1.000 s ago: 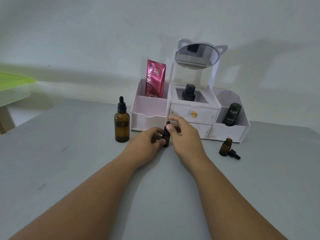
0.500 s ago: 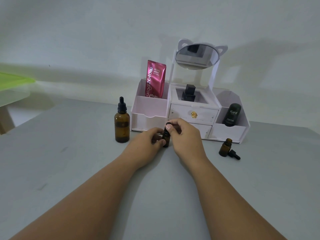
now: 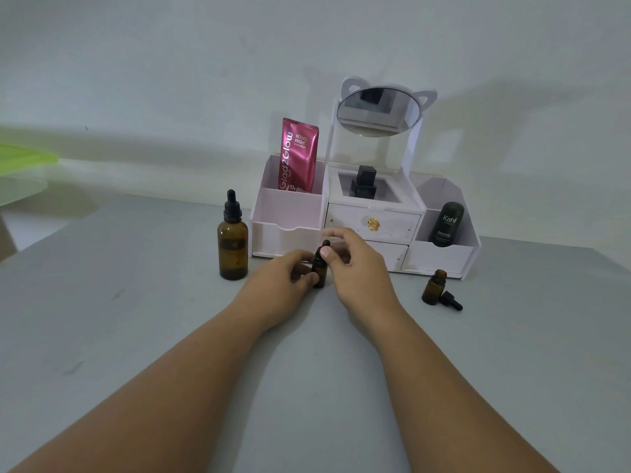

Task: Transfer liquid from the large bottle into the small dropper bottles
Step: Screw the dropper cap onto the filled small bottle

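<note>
1. The grey table [image 3: 136, 319] shows broad surface on both sides of the forearms; its far edge runs along the wall.
2. A white organizer [image 3: 290, 213] with a mirror stands at the back centre.
3. The large amber dropper bottle [image 3: 233, 247] stands upright and capped, just left of the organizer and apart from the hands.
4. The left hand [image 3: 276, 285] curls round the small dropper bottle [image 3: 320, 273], which is upright in front of the drawers. The right hand [image 3: 362, 271] pinches its black cap.
5. A second small bottle [image 3: 433, 288] stands uncapped to the right, well apart from the hands, with its dropper cap [image 3: 451, 299] lying against it.
</note>
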